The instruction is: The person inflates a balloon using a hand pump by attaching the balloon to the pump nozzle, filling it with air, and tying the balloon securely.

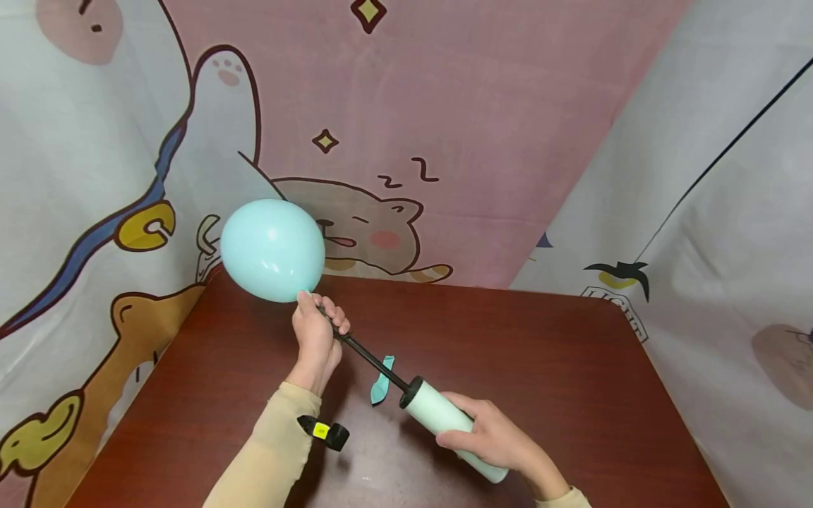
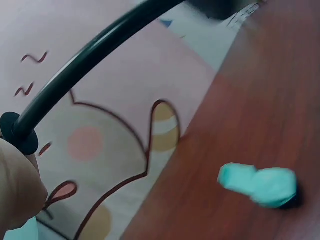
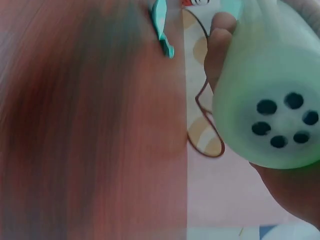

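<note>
A round, inflated light-blue balloon (image 1: 273, 248) sits at the nozzle end of a hand pump (image 1: 447, 420). My left hand (image 1: 316, 335) grips the pump's black rod end, with the thumb at the balloon's neck. Around the pale green barrel, my right hand (image 1: 492, 434) curls its fingers and thumb. The black rod (image 1: 375, 361) is drawn well out of the barrel. Holes show in the barrel's end face in the right wrist view. A flat, uninflated teal balloon (image 1: 381, 382) lies on the table below the rod; the left wrist view shows this flat balloon (image 2: 260, 184) too.
The dark red-brown wooden table (image 1: 540, 353) spreads under both hands. Behind it hangs a cartoon-printed cloth (image 1: 476, 141), close to the table's back edge. A black strap device (image 1: 324, 432) is worn at the left wrist.
</note>
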Tool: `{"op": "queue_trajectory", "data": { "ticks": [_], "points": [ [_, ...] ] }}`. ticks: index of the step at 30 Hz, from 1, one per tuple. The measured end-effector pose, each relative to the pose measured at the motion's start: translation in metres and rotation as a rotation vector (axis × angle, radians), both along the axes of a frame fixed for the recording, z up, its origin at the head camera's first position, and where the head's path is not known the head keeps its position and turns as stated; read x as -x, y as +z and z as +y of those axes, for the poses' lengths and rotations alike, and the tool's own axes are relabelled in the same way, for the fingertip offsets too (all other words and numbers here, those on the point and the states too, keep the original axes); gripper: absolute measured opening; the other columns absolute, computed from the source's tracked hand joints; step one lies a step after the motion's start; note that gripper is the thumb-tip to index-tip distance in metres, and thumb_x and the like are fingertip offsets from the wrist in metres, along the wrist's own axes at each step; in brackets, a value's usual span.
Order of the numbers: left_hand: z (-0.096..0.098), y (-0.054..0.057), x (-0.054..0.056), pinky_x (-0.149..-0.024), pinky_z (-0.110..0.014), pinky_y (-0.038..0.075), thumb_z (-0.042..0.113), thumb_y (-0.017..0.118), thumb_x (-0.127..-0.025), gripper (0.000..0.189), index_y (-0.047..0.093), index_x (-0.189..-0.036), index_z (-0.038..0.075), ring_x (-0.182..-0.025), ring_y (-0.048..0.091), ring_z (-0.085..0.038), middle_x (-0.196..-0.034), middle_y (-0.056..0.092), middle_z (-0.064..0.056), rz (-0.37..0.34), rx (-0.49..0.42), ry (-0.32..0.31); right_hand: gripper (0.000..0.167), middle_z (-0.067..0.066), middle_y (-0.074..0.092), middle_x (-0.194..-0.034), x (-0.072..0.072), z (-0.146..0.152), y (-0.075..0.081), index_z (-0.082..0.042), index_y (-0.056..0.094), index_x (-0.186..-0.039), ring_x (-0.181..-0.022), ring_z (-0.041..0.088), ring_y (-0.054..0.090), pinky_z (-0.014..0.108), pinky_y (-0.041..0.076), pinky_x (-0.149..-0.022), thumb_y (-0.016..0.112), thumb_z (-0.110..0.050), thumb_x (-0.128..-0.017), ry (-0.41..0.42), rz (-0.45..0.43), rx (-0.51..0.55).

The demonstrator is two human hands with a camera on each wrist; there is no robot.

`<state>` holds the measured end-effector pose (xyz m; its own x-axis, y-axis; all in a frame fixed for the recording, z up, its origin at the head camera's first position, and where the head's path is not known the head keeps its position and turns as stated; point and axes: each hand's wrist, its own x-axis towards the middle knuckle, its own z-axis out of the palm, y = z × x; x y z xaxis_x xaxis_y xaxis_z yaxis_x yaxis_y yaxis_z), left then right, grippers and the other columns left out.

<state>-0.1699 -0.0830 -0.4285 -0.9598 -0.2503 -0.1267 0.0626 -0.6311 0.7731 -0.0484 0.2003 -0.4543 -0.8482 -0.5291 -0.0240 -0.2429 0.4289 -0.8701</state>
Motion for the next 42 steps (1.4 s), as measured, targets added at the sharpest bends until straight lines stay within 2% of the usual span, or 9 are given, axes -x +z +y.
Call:
{"op": "queue_trajectory", "data": {
  "ticks": [4,8,13,16,20,23,27,35,42],
  "points": [
    [-0.005,0.005,0.004,-0.044,-0.019,0.034,0.045,0.021,-0.113,0.042,0.037,-0.084,0.019,-0.049,0.038,-0.008,-0.061,0.043,0.004,0.019,0.013,0.021,0.041,0.001,0.07,-0.095,-0.001,0.007,-0.003,-0.021,0.063,-0.133,-0.073,0.006,0.065,0.028,0.055,-0.062,0.075,-0.021,-0.094,0.037,0.026,0.04],
    [0.007,0.003,0.001,-0.043,-0.019,0.034,0.042,0.022,-0.114,0.041,0.038,-0.084,0.018,-0.048,0.038,-0.008,-0.061,0.043,0.003,0.034,0.029,0.006,0.038,-0.002,0.069,-0.093,0.003,-0.002,-0.004,-0.021,0.063,-0.131,-0.071,0.005,0.064,0.028,0.055,-0.061,0.074,-0.024,-0.095,0.022,0.036,0.03],
    [0.033,-0.007,-0.011,-0.043,-0.021,0.035,0.041,0.022,-0.114,0.043,0.039,-0.084,0.016,-0.048,0.039,-0.009,-0.061,0.043,0.003,0.009,0.026,-0.064,0.034,-0.005,0.068,-0.089,0.012,-0.022,-0.003,-0.019,0.064,-0.126,-0.07,0.004,0.063,0.028,0.055,-0.062,0.074,-0.026,-0.094,-0.028,0.075,-0.007],
    [0.046,-0.01,-0.017,-0.043,-0.021,0.035,0.042,0.022,-0.114,0.045,0.039,-0.082,0.015,-0.048,0.04,-0.009,-0.06,0.043,0.003,-0.006,0.017,-0.108,0.038,-0.003,0.069,-0.09,0.017,-0.032,-0.002,-0.014,0.065,-0.129,-0.071,0.004,0.063,0.027,0.055,-0.063,0.074,-0.026,-0.094,-0.054,0.101,-0.017],
    [0.056,-0.013,-0.023,-0.044,-0.021,0.037,0.044,0.021,-0.114,0.047,0.039,-0.082,0.014,-0.048,0.041,-0.009,-0.06,0.043,0.003,-0.03,0.027,-0.143,0.043,0.001,0.07,-0.093,0.022,-0.04,0.001,-0.008,0.064,-0.132,-0.073,0.004,0.063,0.027,0.054,-0.065,0.073,-0.027,-0.095,-0.072,0.09,-0.011],
    [0.057,-0.015,-0.025,-0.044,-0.021,0.037,0.045,0.022,-0.113,0.047,0.039,-0.083,0.014,-0.048,0.042,-0.009,-0.061,0.043,0.003,-0.037,0.038,-0.141,0.045,0.003,0.07,-0.096,0.022,-0.042,0.002,-0.007,0.062,-0.134,-0.075,0.005,0.063,0.027,0.054,-0.065,0.073,-0.027,-0.095,-0.074,0.072,0.0],
    [0.057,-0.016,-0.025,-0.045,-0.022,0.038,0.046,0.023,-0.113,0.048,0.039,-0.083,0.013,-0.049,0.041,-0.01,-0.061,0.044,0.002,-0.026,0.043,-0.155,0.054,0.005,0.067,-0.098,0.022,-0.045,0.003,-0.012,0.055,-0.143,-0.072,0.007,0.065,0.029,0.055,-0.066,0.074,-0.024,-0.095,-0.06,0.028,0.031],
    [0.056,-0.016,-0.026,-0.048,-0.025,0.04,0.046,0.023,-0.113,0.048,0.041,-0.083,0.013,-0.049,0.043,-0.013,-0.061,0.045,0.001,-0.014,0.049,-0.156,0.076,0.005,0.063,-0.117,0.024,-0.051,0.004,-0.022,0.04,-0.156,-0.091,0.014,0.06,0.03,0.051,-0.075,0.076,-0.025,-0.089,-0.09,0.089,0.003],
    [0.058,-0.018,-0.03,-0.053,-0.027,0.047,0.045,0.023,-0.113,0.049,0.042,-0.082,0.012,-0.05,0.048,-0.014,-0.061,0.048,0.0,-0.016,0.074,-0.167,0.084,0.008,0.062,-0.124,0.026,-0.054,0.002,-0.021,0.039,-0.156,-0.091,0.015,0.06,0.031,0.049,-0.076,0.079,-0.023,-0.082,-0.11,0.094,-0.002]
  ]
}}
